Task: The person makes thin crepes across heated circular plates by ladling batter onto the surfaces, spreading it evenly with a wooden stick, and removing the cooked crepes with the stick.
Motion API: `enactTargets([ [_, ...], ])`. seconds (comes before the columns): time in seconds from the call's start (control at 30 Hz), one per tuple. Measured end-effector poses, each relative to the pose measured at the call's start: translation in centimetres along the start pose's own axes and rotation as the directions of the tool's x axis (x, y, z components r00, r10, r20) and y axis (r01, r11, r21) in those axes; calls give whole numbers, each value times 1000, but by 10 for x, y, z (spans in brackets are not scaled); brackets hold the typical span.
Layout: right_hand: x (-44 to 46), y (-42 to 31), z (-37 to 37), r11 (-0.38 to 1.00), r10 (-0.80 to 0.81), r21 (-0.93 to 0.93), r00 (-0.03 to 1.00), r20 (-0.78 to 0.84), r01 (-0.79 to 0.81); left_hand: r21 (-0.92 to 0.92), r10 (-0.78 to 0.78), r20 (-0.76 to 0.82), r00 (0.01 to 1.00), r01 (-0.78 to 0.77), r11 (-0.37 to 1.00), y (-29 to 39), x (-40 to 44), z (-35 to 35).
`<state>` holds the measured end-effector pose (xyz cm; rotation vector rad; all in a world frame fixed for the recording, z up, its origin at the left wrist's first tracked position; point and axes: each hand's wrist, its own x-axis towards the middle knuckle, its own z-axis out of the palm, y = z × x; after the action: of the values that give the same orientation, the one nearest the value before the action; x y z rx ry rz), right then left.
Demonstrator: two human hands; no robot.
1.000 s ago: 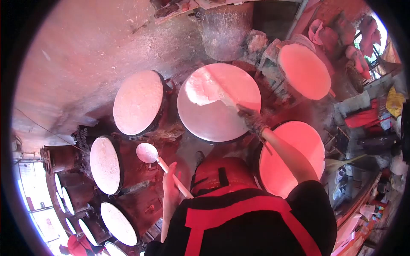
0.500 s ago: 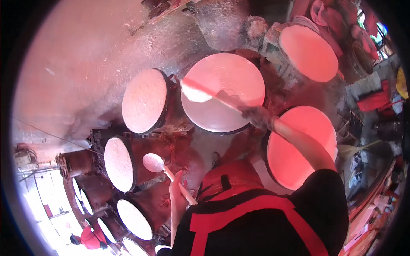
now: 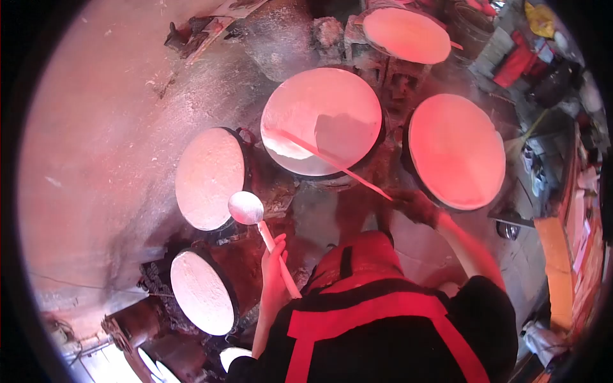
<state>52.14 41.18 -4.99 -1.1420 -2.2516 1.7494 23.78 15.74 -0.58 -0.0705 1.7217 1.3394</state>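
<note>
Gripping the ladle [image 3: 265,235]: left hand [image 3: 274,265] wrapped around its handle [image 3: 288,277], near the person's left side
Ladle's long axis: slanting, with the bowl [image 3: 246,208] pointing forward and left, the handle end towards the red apron [image 3: 367,258]; in view the bowl overlaps the lower rim of the left griddle [image 3: 211,175], whether above or beside cannot be told
Long stick: right hand [image 3: 415,207] clamped on the near end of the stick [image 3: 348,171], fingers dark and blurred
Stick's long axis: diagonal, far tip pointing forward and left across the middle griddle [image 3: 332,86], by a bright pale patch [image 3: 288,148]; contact unclear
Hands: well apart
Right griddle [image 3: 456,150]: just beyond the right hand
</note>
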Motion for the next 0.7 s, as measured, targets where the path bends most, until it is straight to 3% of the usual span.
enactTargets([
  [0.07, -35, 25, 24, 948, -264, -221, 954, -138, 231, 21, 5, 50, 999, -6, 1000, -10, 7, -28],
  [0.1, -38, 8, 46, 990, -72, 103, 977, -201, 94, 35, 16, 54, 998, -18, 999, -14, 6, -40],
  [0.13, -36, -16, 74, 905, 130, 423, 971, -199, -34, 49, 26, 55, 998, -29, 998, -19, 1, -50],
  [0.23, 41, 29, 186, 709, -130, 545, 842, -524, 448, 9, 48, 60, 997, -49, 999, -47, -4, -96],
  [0.27, 76, 5, 219, 697, -112, 556, 835, -539, 452, -18, 54, 63, 997, -53, 998, -57, -6, -111],
  [0.37, 215, -55, 289, 755, -78, 495, 809, -583, 430, -45, 30, -18, 999, -31, 998, -57, -42, -134],
  [0.43, 294, -91, 312, 811, -51, 403, 738, -673, 424, 11, 45, -95, 994, -44, 999, -64, -59, -153],
  [0.47, 318, -109, 317, 843, -55, 325, 669, -741, 428, 8, 50, -124, 991, -49, 999, -67, -66, -160],
  [0.5, 328, -128, 317, 892, -100, 165, 538, -837, 422, 8, 52, -155, 987, -51, 999, -70, -73, -166],
  [0.57, 354, -130, 331, 958, -87, 10, 325, -942, 287, -12, 51, -201, 978, -54, 998, -74, -80, -171],
  [0.63, 351, -115, 349, 934, 40, 165, 365, -930, 318, -47, 47, -238, 970, -60, 997, -73, -86, -173],
  [0.67, 329, -107, 353, 837, 144, 383, 519, -842, 390, -37, 48, -225, 973, -58, 998, -69, -88, -172],
  [0.7, 309, -99, 358, 792, 187, 474, 588, -787, 384, -43, 36, -211, 977, -46, 998, -64, -88, -168],
])
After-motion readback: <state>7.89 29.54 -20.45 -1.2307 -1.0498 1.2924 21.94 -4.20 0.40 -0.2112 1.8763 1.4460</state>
